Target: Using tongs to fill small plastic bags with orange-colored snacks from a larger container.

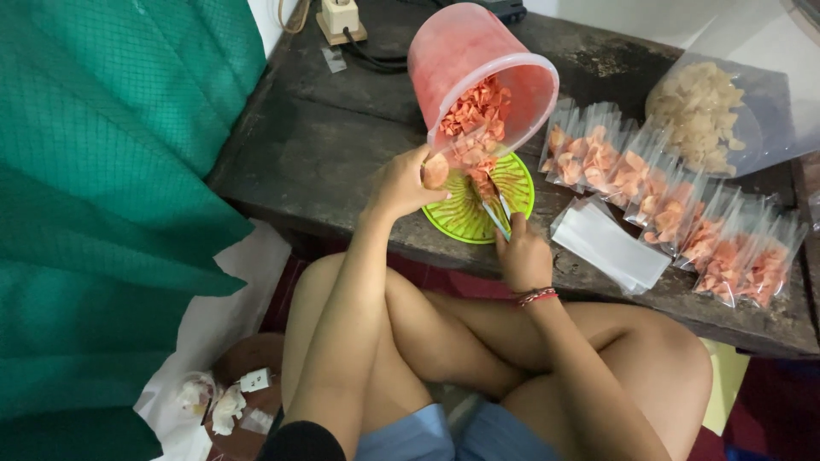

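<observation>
Pinching 1 orange chip (435, 171) at frame centre, the left hand (401, 183) tips a pink bucket (478, 72); the right hand (523, 256) grips a bag (498, 213). Chips look light and brittle: take by edges.

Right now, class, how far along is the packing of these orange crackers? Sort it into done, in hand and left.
Done: a row of filled packets lies on the table. In hand: the left hand picks crackers from the tilted pink bucket; the right hand holds a small clear bag. Left: crackers in the bucket and a stack of empty bags.
</observation>
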